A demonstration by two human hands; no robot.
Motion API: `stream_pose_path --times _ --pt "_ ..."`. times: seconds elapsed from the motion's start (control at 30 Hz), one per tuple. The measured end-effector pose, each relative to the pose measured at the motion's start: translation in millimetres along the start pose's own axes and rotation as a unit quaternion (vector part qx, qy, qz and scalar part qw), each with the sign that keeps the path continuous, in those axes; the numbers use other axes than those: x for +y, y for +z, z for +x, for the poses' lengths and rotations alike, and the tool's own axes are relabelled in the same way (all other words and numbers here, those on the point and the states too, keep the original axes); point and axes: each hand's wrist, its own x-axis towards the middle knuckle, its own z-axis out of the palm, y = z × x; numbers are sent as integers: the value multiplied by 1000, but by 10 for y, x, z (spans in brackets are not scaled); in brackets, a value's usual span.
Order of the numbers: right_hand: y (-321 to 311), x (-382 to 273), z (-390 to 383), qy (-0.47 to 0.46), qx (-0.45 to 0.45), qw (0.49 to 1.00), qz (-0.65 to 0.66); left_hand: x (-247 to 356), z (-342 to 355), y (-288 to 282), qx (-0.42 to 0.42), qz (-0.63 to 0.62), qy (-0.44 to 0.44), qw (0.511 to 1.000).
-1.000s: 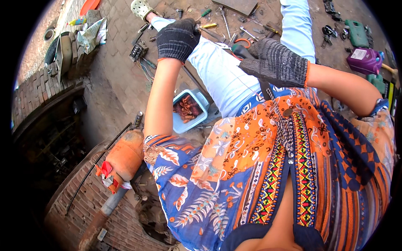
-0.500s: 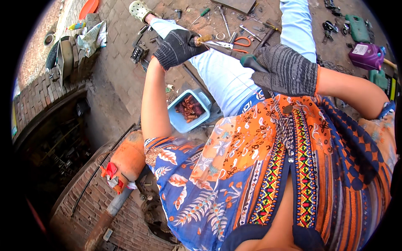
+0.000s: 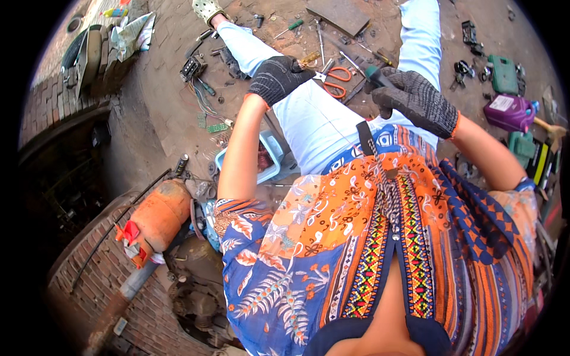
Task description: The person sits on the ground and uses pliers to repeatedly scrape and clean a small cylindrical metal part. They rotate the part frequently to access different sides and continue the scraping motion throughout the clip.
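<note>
My left hand point(image 3: 276, 80), in a dark knit glove, is closed around a small brass-coloured piece point(image 3: 308, 59) above the light-blue trouser leg. My right hand point(image 3: 418, 104), gloved alike, grips a tool with a dark green handle point(image 3: 377, 77); its shaft points up and left, blurred, and its tip is unclear. Just beyond and between my hands lie orange-handled scissors point(image 3: 337, 78), with loose metal tools around them. A light-blue bin point(image 3: 270, 166) of copper-coloured scrap sits partly hidden behind my left forearm.
On the paving are a metal plate point(image 3: 338, 16), wires, circuit boards point(image 3: 218, 128), a green case point(image 3: 503, 74) and a purple jug point(image 3: 510, 111). An orange gas cylinder point(image 3: 160, 216) lies at lower left, near a dark opening point(image 3: 65, 184) edged with brick.
The view has shifted slightly. My left hand has moved right in the picture, and the tool in my right hand, lined up with the brass piece half a second ago, is now tilted more upward.
</note>
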Motion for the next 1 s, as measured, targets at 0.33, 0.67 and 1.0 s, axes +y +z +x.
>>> stream_pose_path --times 0.33,0.67,1.0 --pt "228 131 51 -75 249 965 16 1178 -246 203 58 -602 -107 789" --pt "331 -13 -128 -137 235 958 -86 1478 -485 253 172 -534 -32 827" --pt "388 -126 -216 -105 231 967 9 1623 -659 -86 143 -386 -77 908"
